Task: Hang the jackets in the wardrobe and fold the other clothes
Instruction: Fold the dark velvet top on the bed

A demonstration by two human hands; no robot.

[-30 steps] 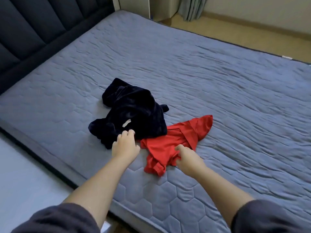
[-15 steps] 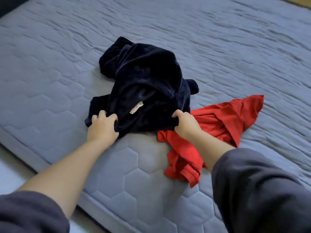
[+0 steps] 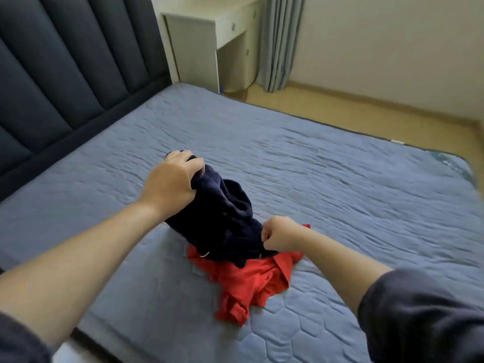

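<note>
Lifting navy garment (image 3: 227,224) off bed (image 3: 340,184): gripping upper end with left hand (image 3: 172,182), raised, grip clamped on fabric; pinching lower edge with right hand (image 3: 279,237), grip clamped too. Draping lower part over red shirt (image 3: 251,281), crumpled near bed's near edge. Suggesting raising both hands level, spreading apart, shaking out to find collar, keeping red shirt from dragging along. Noting open bed beyond and to right; minding headboard (image 3: 65,82) at left, bed edge close below shirt.

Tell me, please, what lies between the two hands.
The navy garment spans from the left hand to the right hand, both gripping it, above the red shirt, as the head view shows.
</note>
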